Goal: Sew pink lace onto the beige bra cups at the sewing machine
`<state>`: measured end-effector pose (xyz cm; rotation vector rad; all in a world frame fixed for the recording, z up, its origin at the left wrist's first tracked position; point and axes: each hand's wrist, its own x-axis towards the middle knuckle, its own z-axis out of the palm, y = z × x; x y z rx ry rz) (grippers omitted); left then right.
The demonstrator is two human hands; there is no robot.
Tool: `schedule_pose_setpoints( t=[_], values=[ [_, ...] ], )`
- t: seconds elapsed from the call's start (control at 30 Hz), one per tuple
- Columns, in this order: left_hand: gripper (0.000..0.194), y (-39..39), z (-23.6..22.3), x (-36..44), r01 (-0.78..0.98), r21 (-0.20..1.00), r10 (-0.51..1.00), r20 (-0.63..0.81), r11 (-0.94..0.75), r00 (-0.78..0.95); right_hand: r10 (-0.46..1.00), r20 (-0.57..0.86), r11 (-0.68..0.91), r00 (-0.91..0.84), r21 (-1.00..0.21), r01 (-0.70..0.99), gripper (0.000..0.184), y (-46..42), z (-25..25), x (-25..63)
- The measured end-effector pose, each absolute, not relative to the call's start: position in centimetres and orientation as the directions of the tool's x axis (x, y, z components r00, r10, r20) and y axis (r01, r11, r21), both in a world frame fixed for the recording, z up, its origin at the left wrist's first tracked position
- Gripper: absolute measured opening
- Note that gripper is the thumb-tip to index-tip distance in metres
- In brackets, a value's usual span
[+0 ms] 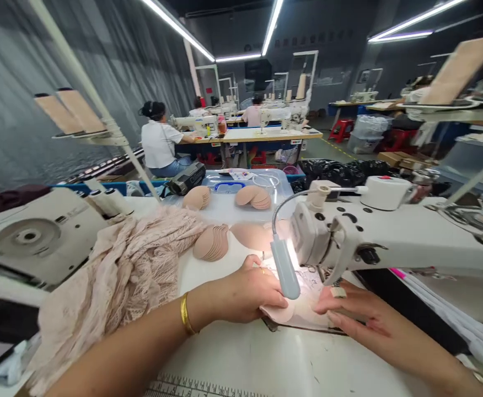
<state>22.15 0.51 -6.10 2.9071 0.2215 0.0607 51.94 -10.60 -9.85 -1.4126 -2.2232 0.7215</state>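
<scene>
A broad gold bangle [186, 314] circles the left wrist [197, 309]; a pale band [338, 293] wraps one right finger [326, 304].

From my end I'm clearly in a garment sewing workshop: big white sewing machine [402, 234] up close with a pale pink piece [303, 315] at its needle end, cones of thread [82, 110], a heap of lace [142, 259] and stacks of moulded cups [210, 243] around it. Further back I've got more machines [274, 114] on benches [245, 134], a seated person [159, 144], strip lights [272, 27] overhead

On my L, grey curtain [121, 60]; dk wall [233, 34] ahead, strip lts [272, 27] o/head, red stool [341, 130] on flr [323, 146], R.
</scene>
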Motion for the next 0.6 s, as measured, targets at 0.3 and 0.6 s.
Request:
schedule_pose_setpoints(
  t=[0.3,0.6],
  values=[
    [0.032,1.6,-7.6,22.5,0.107,0.144,0.128,0.149,-0.984,0.980,0.914,0.225,0.396,-0.339,-0.304,0.867,0.039,-9.7,-14.7,50.0],
    [0.037,2.6,-7.5,23.0,0.111,0.151,0.142,0.209,-0.982,0.968,0.880,0.314,0.418,-0.357,-0.153,0.895,0.038,-9.4,-13.4,49.4]
  ],
)
